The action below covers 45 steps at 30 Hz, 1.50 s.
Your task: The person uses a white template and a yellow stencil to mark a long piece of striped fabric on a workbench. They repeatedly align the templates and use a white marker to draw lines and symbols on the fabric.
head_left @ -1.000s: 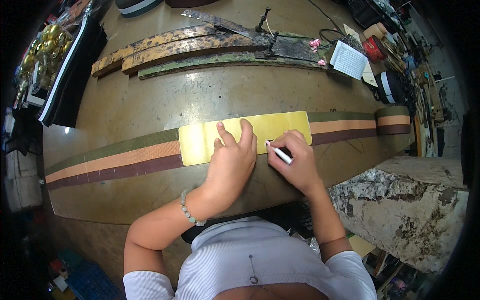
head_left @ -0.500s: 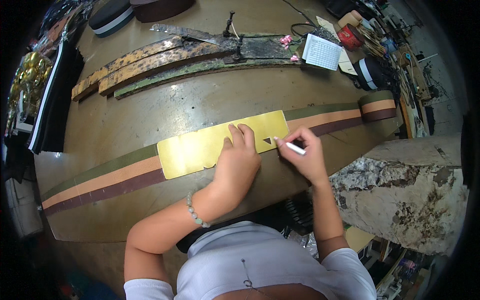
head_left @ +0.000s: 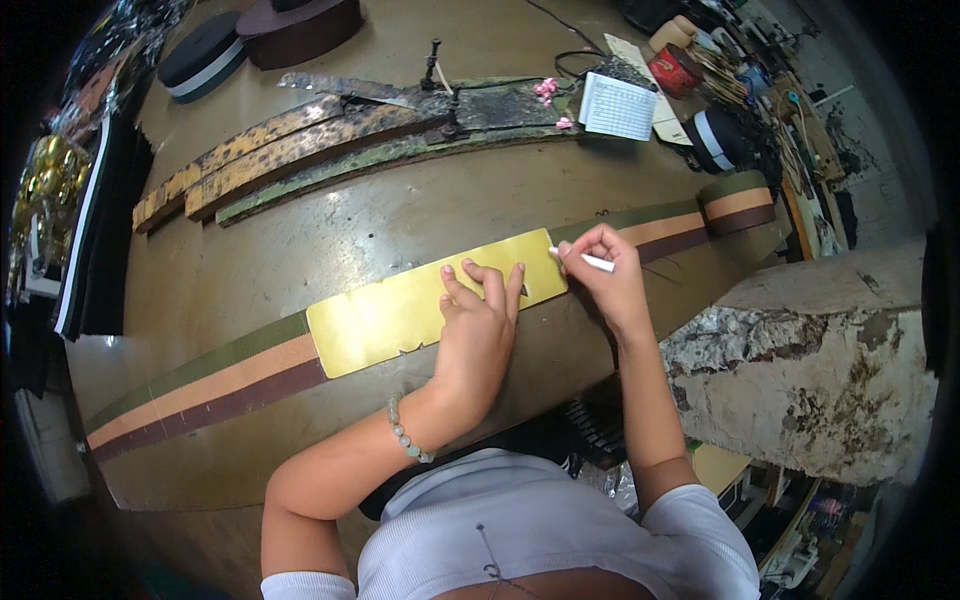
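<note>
A yellow rectangular template [head_left: 375, 322] with small notches in its near edge lies on a long strap of webbing [head_left: 240, 368] striped green, tan and dark brown. My left hand [head_left: 478, 325] rests on the template with fingers spread, pressing it flat. One finger partly covers a small triangular cutout. In my right hand [head_left: 608, 270] a white marking stick [head_left: 598, 263], perhaps chalk, is pinched, its tip at the template's right end edge. Farther right, the strap runs into a standing roll [head_left: 738, 203] of the same webbing.
Behind the strap lies a worn wooden fixture [head_left: 330, 150] with a white notepad [head_left: 618, 105] at its right. Webbing rolls [head_left: 203, 57] stand at the far left, beside a black stack [head_left: 100, 230]. At right are a red tin [head_left: 676, 70] and a crumbling block [head_left: 800, 390].
My right hand has moved the white stick from near the triangular cutout to the template's right end. My left fingers have spread, one now reaching over the cutout. The whole view has shifted slightly.
</note>
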Tool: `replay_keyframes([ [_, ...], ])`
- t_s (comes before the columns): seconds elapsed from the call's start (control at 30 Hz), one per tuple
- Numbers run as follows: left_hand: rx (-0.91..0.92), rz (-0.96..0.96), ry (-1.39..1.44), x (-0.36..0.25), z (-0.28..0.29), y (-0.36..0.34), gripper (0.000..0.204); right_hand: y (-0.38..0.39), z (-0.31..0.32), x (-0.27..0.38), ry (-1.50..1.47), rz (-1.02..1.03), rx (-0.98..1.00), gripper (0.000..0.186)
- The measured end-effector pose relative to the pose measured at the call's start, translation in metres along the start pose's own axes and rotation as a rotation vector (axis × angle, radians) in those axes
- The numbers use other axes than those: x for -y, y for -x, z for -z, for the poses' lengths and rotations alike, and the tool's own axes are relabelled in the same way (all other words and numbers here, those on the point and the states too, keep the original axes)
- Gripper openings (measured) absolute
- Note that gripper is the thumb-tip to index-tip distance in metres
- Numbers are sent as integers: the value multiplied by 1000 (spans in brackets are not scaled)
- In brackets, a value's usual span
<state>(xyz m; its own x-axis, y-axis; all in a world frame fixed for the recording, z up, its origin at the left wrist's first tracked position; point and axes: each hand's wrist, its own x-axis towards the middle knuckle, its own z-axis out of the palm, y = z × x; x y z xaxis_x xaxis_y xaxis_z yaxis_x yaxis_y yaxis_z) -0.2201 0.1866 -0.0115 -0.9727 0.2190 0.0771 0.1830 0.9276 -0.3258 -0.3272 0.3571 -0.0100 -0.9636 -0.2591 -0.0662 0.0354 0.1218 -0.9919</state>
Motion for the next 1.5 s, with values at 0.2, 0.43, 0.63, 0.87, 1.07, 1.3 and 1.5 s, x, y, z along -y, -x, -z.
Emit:
replay_keyframes([
  [0.2,16,16,-93,-8,-4,0,60,-31,16,-5,213,-30,21,25],
  [0.43,2,9,-99,-8,-7,-2,60,-44,10,-2,281,-50,51,26],
  [0.63,50,13,-91,-10,-6,-3,60,-49,5,-1,391,18,63,29],
  [0.87,41,5,-84,-9,-12,-4,58,-20,17,10,465,-18,158,28],
  [1.07,-12,-33,-11,1,-8,-7,55,22,49,12,-77,-77,31,20],
  [1.3,4,-55,570,47,12,-9,69,44,53,-33,-515,100,-282,49],
  [1.5,50,-69,624,57,12,-14,77,44,62,-43,-659,165,-227,37],
])
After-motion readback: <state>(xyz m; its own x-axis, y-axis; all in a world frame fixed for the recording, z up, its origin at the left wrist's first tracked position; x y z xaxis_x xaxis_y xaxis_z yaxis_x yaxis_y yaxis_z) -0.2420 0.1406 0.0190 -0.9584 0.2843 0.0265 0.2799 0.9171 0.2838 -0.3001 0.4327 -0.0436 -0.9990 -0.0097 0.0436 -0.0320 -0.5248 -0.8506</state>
